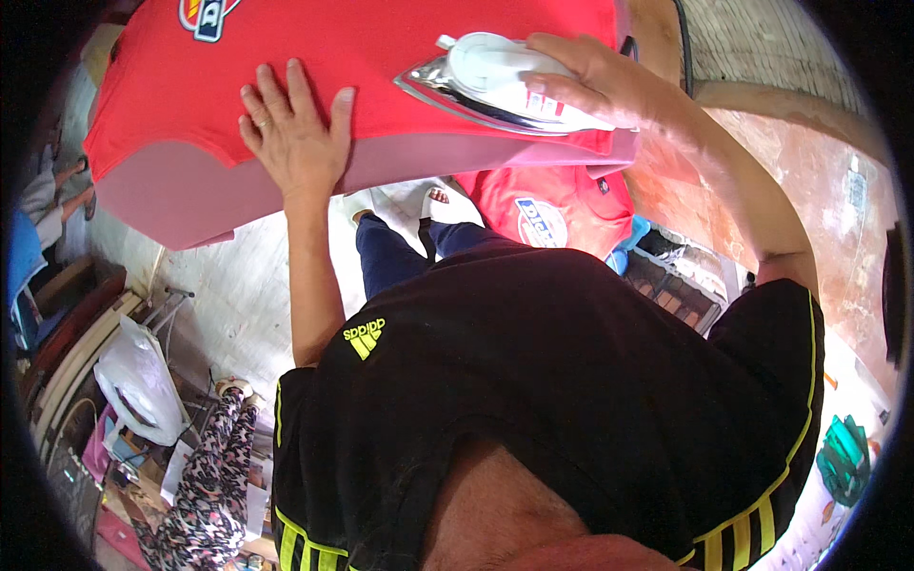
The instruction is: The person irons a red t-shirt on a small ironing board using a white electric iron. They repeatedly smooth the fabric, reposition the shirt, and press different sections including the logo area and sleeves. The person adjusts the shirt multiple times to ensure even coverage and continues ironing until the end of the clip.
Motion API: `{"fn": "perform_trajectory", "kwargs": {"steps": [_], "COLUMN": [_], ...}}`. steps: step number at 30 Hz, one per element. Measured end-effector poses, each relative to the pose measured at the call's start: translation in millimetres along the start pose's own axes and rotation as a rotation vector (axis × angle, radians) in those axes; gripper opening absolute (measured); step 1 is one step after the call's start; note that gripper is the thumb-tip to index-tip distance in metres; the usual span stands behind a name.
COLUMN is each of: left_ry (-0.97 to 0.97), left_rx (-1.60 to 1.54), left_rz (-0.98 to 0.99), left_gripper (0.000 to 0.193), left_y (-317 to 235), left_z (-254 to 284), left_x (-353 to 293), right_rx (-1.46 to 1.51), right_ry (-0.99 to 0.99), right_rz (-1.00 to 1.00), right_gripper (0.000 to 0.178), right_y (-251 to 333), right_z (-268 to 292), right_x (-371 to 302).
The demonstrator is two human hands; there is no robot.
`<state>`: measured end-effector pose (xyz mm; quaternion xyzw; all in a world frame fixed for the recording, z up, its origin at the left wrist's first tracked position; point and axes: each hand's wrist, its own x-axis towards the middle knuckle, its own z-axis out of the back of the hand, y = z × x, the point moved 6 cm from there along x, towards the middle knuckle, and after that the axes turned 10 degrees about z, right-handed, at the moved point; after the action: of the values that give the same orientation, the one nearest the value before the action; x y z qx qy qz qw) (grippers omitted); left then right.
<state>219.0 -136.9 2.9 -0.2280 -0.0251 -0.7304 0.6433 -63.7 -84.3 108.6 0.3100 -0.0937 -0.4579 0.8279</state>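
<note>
A red shirt (pixel 381 57) lies spread over a pink ironing board (pixel 190 190) at the top of the view. My left hand (pixel 295 133) rests flat on the shirt near the board's front edge, fingers spread. My right hand (pixel 590 76) grips the handle of a white and silver clothes iron (pixel 495 81), which sits soleplate-down on the shirt near the board's right end, its tip pointing left.
Another red shirt (pixel 552 209) lies heaped on the floor below the board. A white plastic bag (pixel 143 381) and cluttered items sit at lower left beside a person's patterned-trousered leg (pixel 214 466). A green object (pixel 843 457) lies at lower right.
</note>
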Motion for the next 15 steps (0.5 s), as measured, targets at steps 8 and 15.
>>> {"fn": "perform_trajectory", "kwargs": {"steps": [8,15], "left_ry": [0.042,0.028], "left_rx": [0.065,0.074], "left_rz": [-0.004,0.001], "left_gripper": [0.074,0.073], "left_y": [-1,-9], "left_z": [2,7], "left_x": [-2,1], "right_rx": [0.180,0.180], "right_ry": [-0.061,-0.163], "right_rz": [-0.162,-0.141], "right_gripper": [0.042,0.037], "right_y": [-45,-39], "right_z": [23,26], "right_x": [-102,-85]}}
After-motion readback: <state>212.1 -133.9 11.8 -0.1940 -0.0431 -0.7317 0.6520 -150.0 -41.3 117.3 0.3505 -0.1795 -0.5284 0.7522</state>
